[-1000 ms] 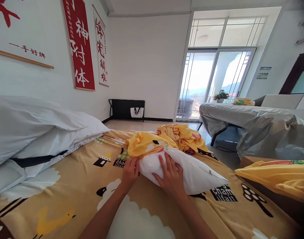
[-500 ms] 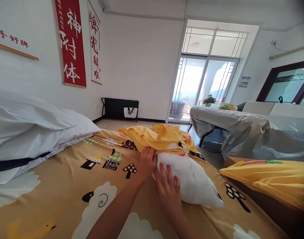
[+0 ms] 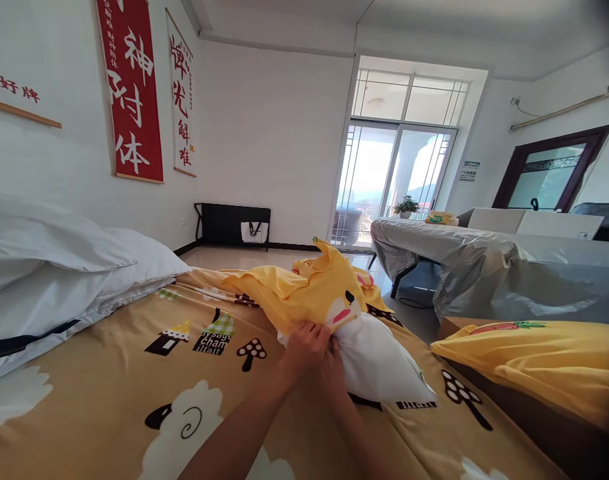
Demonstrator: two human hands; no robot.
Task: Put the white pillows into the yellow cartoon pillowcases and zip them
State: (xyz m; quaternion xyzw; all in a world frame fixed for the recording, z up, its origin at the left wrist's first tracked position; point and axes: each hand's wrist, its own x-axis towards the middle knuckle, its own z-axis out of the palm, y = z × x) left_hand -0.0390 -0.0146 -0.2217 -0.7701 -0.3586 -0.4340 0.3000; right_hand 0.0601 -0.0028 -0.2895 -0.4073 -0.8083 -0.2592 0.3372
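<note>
A white pillow lies on the bed, its far part covered by a yellow pillowcase with a printed animal face. My left hand is closed on the near edge of the pillowcase, knuckles upward. Right beside it, my right hand is closed on the white pillow just below that edge, with its fingertips partly hidden by the left hand and the cloth. The pillow's right corner sticks out bare. Folds of the pillowcase stand up beyond both hands.
A tan printed sheet covers the bed. White bedding is heaped on the left. To the right, a filled yellow pillowcase rests on a cardboard box. Farther back stands a plastic-covered table.
My right hand has gone from lying spread on the pillow to closing beside my left hand. The pillowcase has risen and bunched up, and the pillow has tilted. The view has shifted slightly right.
</note>
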